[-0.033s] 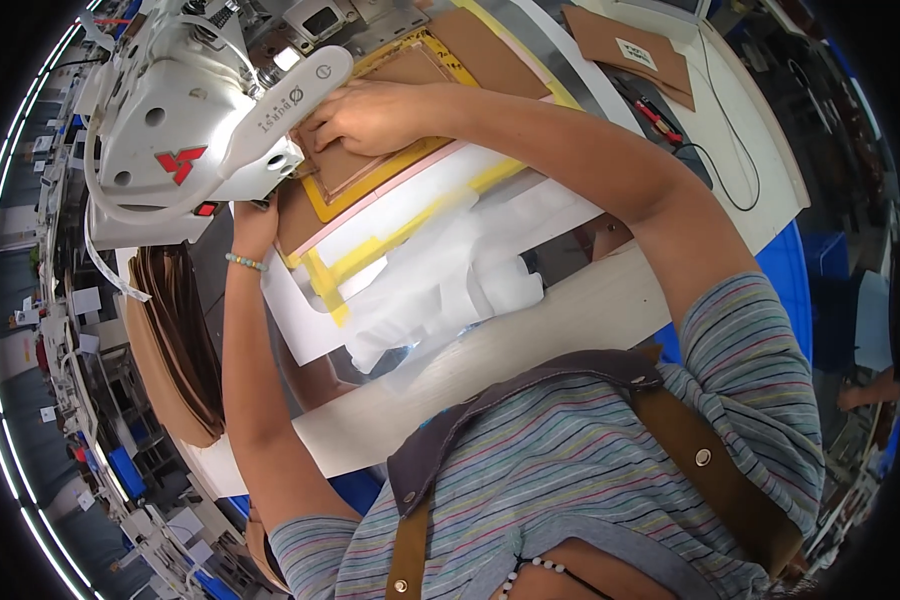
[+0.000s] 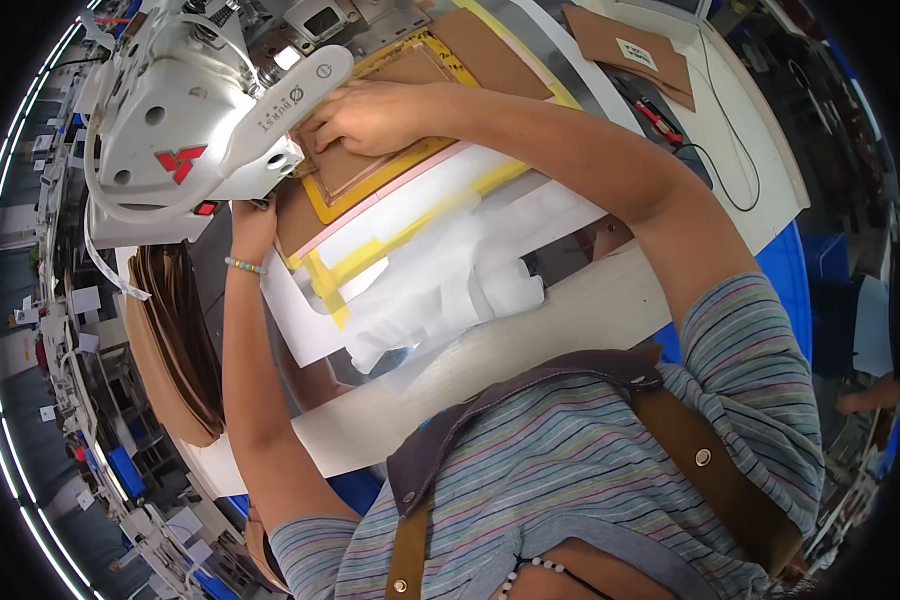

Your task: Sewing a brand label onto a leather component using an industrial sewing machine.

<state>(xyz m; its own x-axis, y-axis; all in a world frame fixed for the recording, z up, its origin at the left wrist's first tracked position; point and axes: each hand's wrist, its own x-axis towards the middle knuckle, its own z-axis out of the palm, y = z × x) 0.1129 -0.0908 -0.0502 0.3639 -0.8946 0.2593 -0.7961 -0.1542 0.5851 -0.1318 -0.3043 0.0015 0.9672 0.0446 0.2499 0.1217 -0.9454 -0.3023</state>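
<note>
My right hand (image 2: 365,118) rests palm down on a brown panel (image 2: 390,72), its fingers bent but apart and pressing near the sewing machine's needle area. Around that spot lies a yellow rectangular frame (image 2: 335,207) on a larger brown sheet (image 2: 500,55). My left hand (image 2: 254,228) is at the sheet's left edge beside the machine; the machine head hides its fingers. The white sewing machine (image 2: 160,120) stands over the sheet's left part, its lamp lit. A long pale handle-like arm (image 2: 290,100) reaches across in front of it.
Crumpled white film (image 2: 460,280) and yellow tape (image 2: 400,250) lie on the near table edge. A stack of brown pieces (image 2: 170,345) hangs at the left. Brown pieces (image 2: 635,60), a red-handled tool (image 2: 658,122) and a black cable (image 2: 755,165) are at the right.
</note>
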